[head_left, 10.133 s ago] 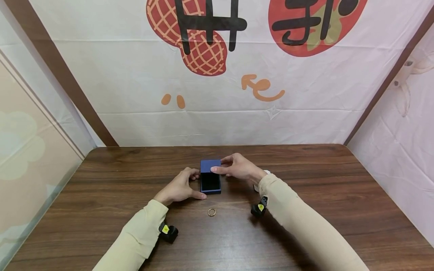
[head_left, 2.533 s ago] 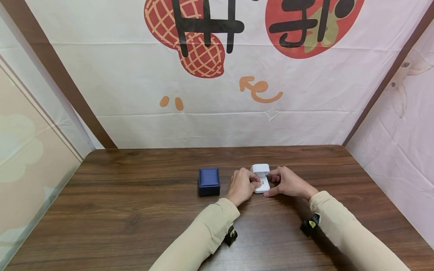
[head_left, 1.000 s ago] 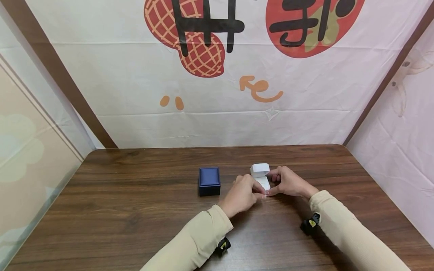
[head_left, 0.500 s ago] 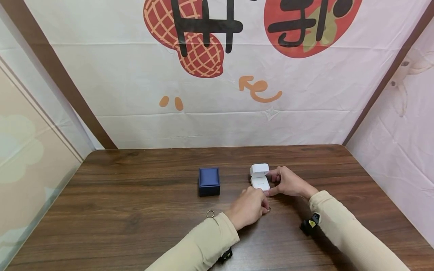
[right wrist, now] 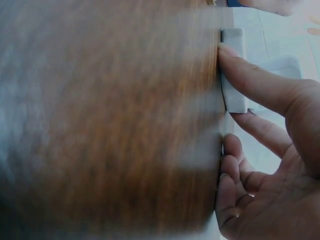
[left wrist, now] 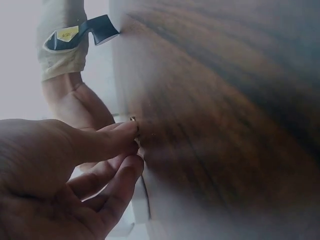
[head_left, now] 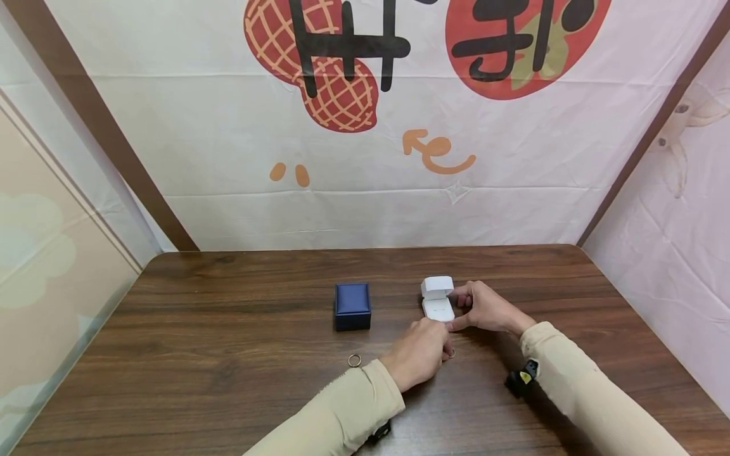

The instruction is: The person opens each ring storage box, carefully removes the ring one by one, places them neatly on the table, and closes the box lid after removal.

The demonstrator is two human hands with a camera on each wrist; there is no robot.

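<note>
My left hand (head_left: 421, 352) pinches a small ring (head_left: 452, 353) between thumb and fingertips, low over the table in front of a white ring box. In the left wrist view, part of the gold-coloured ring (left wrist: 133, 120) shows at the thumb tip; the fingers hide the rest. The white ring box (head_left: 438, 309) stands with its lid up, a slit visible in its white cushion. My right hand (head_left: 492, 308) grips this box from the right, thumb at the front corner and fingers farther back. In the right wrist view, the thumb (right wrist: 250, 75) presses along the box's side (right wrist: 234, 95).
A blue box (head_left: 352, 306) with its lid down stands left of the white box. Another gold-coloured ring (head_left: 355, 360) lies on the brown wooden table (head_left: 228, 316), close to my left sleeve. A printed white cloth (head_left: 365, 215) hangs behind the table's far edge.
My left hand has drawn the ring out of the white box's cushion and toward the table's near side. Earlier, the blue box's lid came down. My right hand has stayed on the white box.
</note>
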